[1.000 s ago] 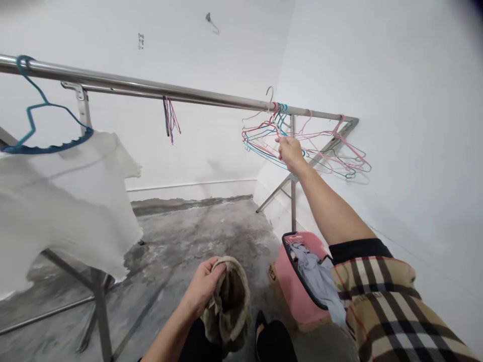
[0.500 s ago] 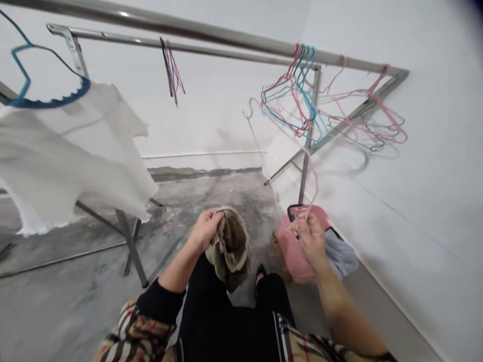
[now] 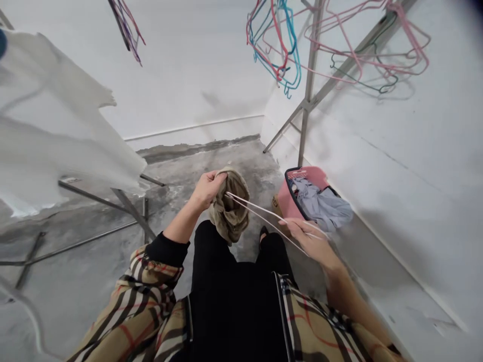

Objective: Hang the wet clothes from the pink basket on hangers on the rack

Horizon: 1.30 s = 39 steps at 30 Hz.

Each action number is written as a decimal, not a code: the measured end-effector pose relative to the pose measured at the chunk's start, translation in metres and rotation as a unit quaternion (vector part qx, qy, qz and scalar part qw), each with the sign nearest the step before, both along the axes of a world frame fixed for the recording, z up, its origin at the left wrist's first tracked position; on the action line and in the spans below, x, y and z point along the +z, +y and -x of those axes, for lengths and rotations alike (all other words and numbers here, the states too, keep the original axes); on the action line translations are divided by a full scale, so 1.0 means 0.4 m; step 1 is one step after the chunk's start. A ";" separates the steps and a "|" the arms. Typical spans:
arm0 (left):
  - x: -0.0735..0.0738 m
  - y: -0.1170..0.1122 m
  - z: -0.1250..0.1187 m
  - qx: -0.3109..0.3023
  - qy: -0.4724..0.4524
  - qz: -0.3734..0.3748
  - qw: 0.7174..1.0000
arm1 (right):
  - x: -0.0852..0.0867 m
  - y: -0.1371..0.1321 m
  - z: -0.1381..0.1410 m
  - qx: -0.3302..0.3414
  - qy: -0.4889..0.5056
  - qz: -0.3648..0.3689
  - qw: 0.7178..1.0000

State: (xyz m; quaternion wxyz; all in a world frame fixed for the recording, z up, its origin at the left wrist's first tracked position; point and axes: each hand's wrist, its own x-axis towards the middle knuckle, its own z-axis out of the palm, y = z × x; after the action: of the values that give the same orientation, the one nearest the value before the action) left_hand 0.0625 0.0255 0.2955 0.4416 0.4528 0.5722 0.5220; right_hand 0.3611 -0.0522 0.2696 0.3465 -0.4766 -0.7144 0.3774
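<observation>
The left hand [image 3: 206,190] gripped a crumpled beige cloth [image 3: 229,208] with curled fingers, just above the black trousers [image 3: 211,256]. The right hand [image 3: 311,242] pinched a pale wire hanger [image 3: 264,216] between thumb and fingers, its 2 thin arms reaching into the cloth's opening. A pink basket [image 3: 302,180] holding grey-blue clothes [image 3: 320,201] sat on the concrete floor [image 3: 196,156] beyond the right hand.

White walls [image 3: 181,70] met a patchy concrete floor [image 3: 211,166] in a bare room corner, with a low white skirting strip [image 3: 196,129] along the far wall, one steel rack [image 3: 308,95] at right and another [image 3: 132,211] at left.
</observation>
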 end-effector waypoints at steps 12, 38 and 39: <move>0.000 -0.145 -0.127 -0.181 0.422 -0.106 0.882 | -0.061 0.085 0.169 -0.053 0.109 -0.044 0.992; 0.158 -0.124 -0.002 0.033 0.639 -0.336 0.691 | -0.281 0.098 0.087 -0.351 0.163 -0.056 0.920; 0.158 -0.125 -0.004 0.033 0.636 -0.338 0.693 | -0.285 0.102 0.101 -0.307 0.191 0.014 0.932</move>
State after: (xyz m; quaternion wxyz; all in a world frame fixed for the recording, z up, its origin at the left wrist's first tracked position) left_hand 0.0642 -0.0244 0.3588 -0.2285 0.7759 0.5164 0.2813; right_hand 0.3207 -0.0113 0.1556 0.5690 -0.5963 -0.4482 0.3461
